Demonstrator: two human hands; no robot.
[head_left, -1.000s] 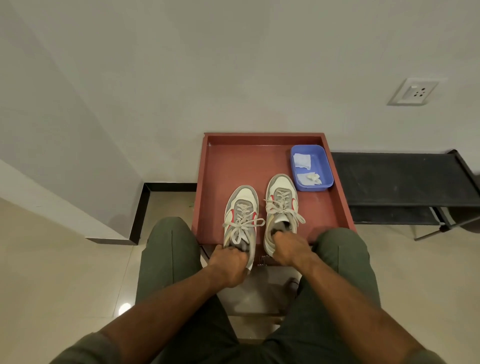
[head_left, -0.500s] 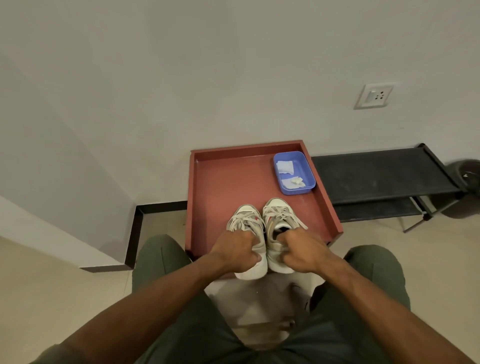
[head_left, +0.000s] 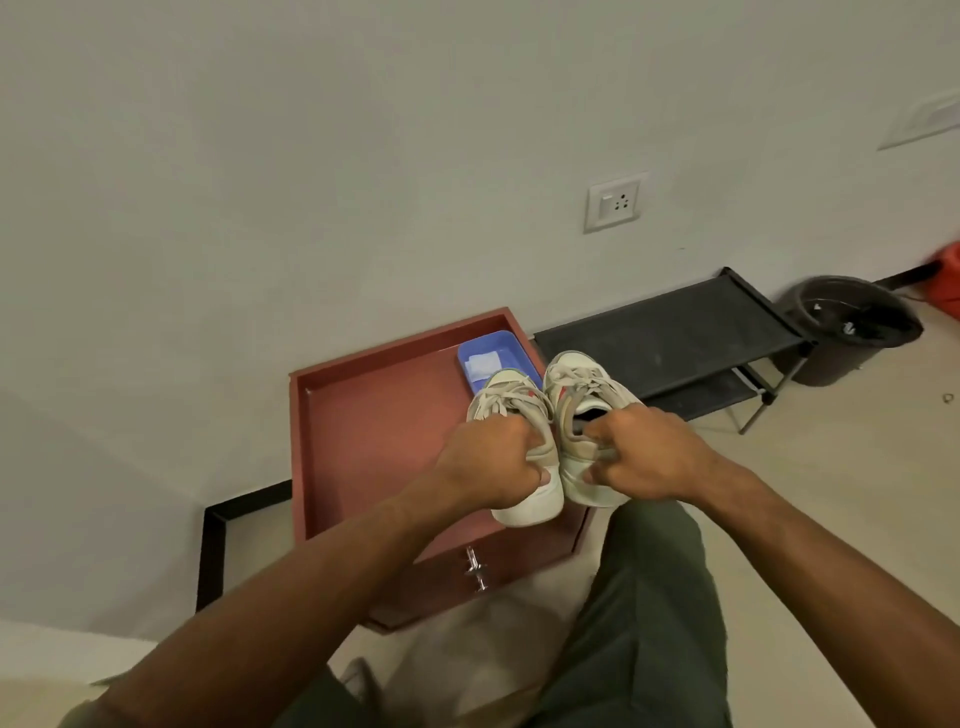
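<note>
Beige sneakers (head_left: 524, 441), one gripped at its heel by each of the hands (head_left: 566, 457).

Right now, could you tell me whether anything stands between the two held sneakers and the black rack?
Nothing visible does. The left hand grips the left sneaker and the right hand grips the right sneaker, both held above the red cabinet near its right edge. Only open air separates them from the black rack.

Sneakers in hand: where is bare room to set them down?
The red tray is bare from its left wall across to the held sneakers. The black rack's top shelf is bare too, between tray and bin. Crowded: the tray's far right corner, taken by the blue tub.
</note>
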